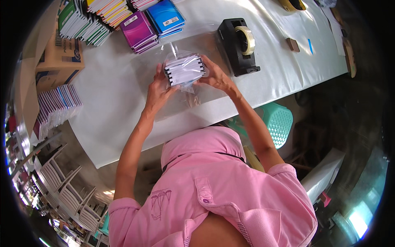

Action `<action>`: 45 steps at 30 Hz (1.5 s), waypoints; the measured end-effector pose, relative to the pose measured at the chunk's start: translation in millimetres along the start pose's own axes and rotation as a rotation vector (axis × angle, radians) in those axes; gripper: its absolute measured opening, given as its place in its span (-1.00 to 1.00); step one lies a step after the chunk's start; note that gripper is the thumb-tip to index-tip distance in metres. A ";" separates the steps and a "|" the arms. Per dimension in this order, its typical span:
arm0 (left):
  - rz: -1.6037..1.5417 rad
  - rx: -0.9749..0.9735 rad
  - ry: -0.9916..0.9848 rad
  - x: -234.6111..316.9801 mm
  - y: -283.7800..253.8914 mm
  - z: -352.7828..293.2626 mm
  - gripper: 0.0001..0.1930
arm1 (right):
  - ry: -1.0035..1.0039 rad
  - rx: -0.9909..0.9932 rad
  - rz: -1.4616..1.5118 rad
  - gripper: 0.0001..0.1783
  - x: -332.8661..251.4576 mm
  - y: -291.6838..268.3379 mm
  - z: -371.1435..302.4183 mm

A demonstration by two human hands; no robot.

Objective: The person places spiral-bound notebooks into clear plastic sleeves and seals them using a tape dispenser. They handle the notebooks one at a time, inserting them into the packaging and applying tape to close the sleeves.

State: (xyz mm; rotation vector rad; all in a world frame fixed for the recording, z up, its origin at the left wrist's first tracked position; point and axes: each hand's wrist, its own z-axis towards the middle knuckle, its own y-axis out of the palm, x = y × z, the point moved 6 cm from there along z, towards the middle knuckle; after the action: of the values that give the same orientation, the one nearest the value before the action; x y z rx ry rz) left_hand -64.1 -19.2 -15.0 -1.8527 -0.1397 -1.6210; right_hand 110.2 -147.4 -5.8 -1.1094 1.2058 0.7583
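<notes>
Between my two hands a stack of small notebooks stands in a clear plastic bag, its white page edges facing up and dark bindings showing at the sides. My left hand grips the stack's left side, fingers behind it and thumb toward its near edge. On the opposite side my right hand holds it with fingers and thumb curved round the corner. Loose clear film sticks up past the far side of the stack. Under it lies a clear plastic sheet on the white-covered table.
Purple notebooks and blue notebooks lie beyond my hands, beside green ones. A black tape dispenser stands to the right, near a brown block. Cardboard box and wrapped notebooks are left; a green stool stands below the table edge.
</notes>
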 end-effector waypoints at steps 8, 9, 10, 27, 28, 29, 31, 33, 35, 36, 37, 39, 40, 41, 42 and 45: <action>-0.266 -0.123 -0.433 -13.1 -4.3 16.4 -0.32 | 0.399 0.039 0.178 -0.10 -7.7 2.7 11.9; -0.067 0.000 -0.337 -22.8 -5.5 19.7 -0.30 | 0.420 0.042 0.145 -0.12 4.7 5.6 12.9; 0.132 0.123 -0.239 -31.4 -2.5 20.3 -0.27 | 0.441 0.045 0.113 -0.13 18.0 8.5 14.8; 0.780 0.220 0.458 32.7 19.3 45.5 -0.66 | 0.033 0.255 -0.543 -0.93 -25.6 20.1 21.7; 0.748 0.234 0.435 33.3 17.1 47.7 -0.66 | 0.044 0.259 -0.584 -0.91 -25.7 21.7 22.8; 0.717 0.250 0.414 41.8 13.9 52.6 -0.65 | 0.053 0.263 -0.627 -0.88 -26.0 22.5 23.7; 0.749 0.231 0.380 41.2 12.9 58.7 -0.64 | 0.041 0.239 -0.655 -0.88 -24.8 24.9 25.3; 0.879 0.170 0.351 33.6 14.2 65.9 -0.63 | 0.059 0.229 -0.613 -0.87 -22.3 23.8 25.7; 0.877 0.160 0.444 34.3 17.1 64.1 -0.62 | 0.120 0.233 -0.495 -0.86 -17.4 20.0 22.7; 0.876 0.154 0.489 34.6 18.6 62.4 -0.62 | 0.130 0.238 -0.467 -0.85 -17.6 19.7 22.0; 0.852 0.182 0.490 31.4 17.9 60.1 -0.62 | 0.141 0.243 -0.438 -0.85 -18.5 19.5 21.1; 0.799 0.233 0.503 26.1 18.3 55.0 -0.63 | 0.136 0.248 -0.447 -0.84 -22.6 20.0 20.5; 0.785 0.242 0.509 22.7 18.2 53.3 -0.63 | 0.117 0.242 -0.481 -0.84 -25.1 22.9 21.6; 0.772 0.249 0.516 23.7 17.3 52.5 -0.63 | 0.100 0.236 -0.514 -0.84 -26.4 24.4 22.0; 0.759 0.256 0.522 24.8 16.6 52.1 -0.63 | 0.095 0.232 -0.529 -0.85 -25.6 24.5 22.4; 0.813 0.241 0.461 37.9 13.4 59.6 -0.63 | 0.071 0.215 -0.577 -0.87 -21.7 24.2 25.7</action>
State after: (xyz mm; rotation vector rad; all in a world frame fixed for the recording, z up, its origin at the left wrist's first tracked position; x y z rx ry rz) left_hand 1.2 -10.3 13.6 -1.0829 0.5292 -1.3072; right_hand 91.6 -113.3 8.7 -1.2266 0.9270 0.1451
